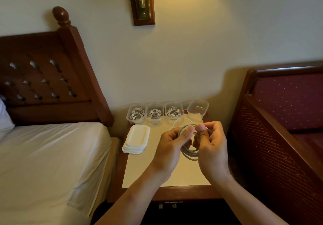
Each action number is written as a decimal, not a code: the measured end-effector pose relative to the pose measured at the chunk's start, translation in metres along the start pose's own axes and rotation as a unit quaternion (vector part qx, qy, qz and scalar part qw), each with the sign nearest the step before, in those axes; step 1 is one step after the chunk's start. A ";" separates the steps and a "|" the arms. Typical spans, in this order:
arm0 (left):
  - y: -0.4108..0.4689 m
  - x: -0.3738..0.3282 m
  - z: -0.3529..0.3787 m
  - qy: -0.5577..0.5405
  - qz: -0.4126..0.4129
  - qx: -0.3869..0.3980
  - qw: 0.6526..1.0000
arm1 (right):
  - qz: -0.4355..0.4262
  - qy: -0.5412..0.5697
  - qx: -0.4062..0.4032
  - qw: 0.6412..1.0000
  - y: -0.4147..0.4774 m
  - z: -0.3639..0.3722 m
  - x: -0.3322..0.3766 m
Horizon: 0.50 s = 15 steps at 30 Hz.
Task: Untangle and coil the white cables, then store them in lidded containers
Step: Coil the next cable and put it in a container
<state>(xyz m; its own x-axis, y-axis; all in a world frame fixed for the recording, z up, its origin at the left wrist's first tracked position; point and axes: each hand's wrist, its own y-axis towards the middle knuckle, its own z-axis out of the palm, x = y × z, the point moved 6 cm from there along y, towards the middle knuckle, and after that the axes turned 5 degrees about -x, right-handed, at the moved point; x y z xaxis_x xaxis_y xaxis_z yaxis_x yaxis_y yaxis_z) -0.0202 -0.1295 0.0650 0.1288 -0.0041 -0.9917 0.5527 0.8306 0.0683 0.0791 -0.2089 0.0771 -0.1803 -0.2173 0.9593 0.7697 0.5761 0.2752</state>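
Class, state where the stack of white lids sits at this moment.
In the head view, the stack of white lids lies at the left edge of the nightstand, in front of the leftmost container and left of the left hand.

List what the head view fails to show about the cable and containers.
1. Head view: ends of the white cable, covered by the left hand and right hand.
2. Head view: rightmost container contents, too small and dim.
3. Head view: lid stack count, edges too fine.

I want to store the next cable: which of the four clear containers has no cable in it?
The container at the row's right end; the other three each hold coiled cables.
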 end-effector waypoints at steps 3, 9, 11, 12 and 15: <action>-0.007 -0.002 0.003 -0.159 -0.070 0.064 0.983 | 0.000 0.018 -0.023 1.000 0.003 0.001 0.001; -0.006 -0.020 -0.013 0.069 0.028 0.027 0.997 | -0.067 -0.008 -0.020 0.998 0.011 -0.003 0.000; -0.004 -0.029 -0.020 0.173 0.057 0.067 0.981 | -0.089 -0.028 -0.001 0.996 0.013 -0.007 -0.003; -0.005 -0.034 -0.023 0.217 0.066 0.087 0.970 | -0.098 -0.035 0.008 0.994 0.014 -0.009 -0.004; -0.003 -0.045 -0.032 0.298 0.082 0.091 0.947 | -0.135 -0.063 0.027 0.989 0.015 -0.013 0.000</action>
<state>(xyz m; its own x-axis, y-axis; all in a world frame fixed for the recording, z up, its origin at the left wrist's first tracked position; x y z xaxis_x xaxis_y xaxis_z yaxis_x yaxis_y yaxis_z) -0.0540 -0.1136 0.1056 -0.2319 0.4765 -0.8480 0.7050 0.6830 0.1910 0.0981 -0.2104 0.0804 -0.4512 -0.2713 0.8502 0.6502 0.5527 0.5214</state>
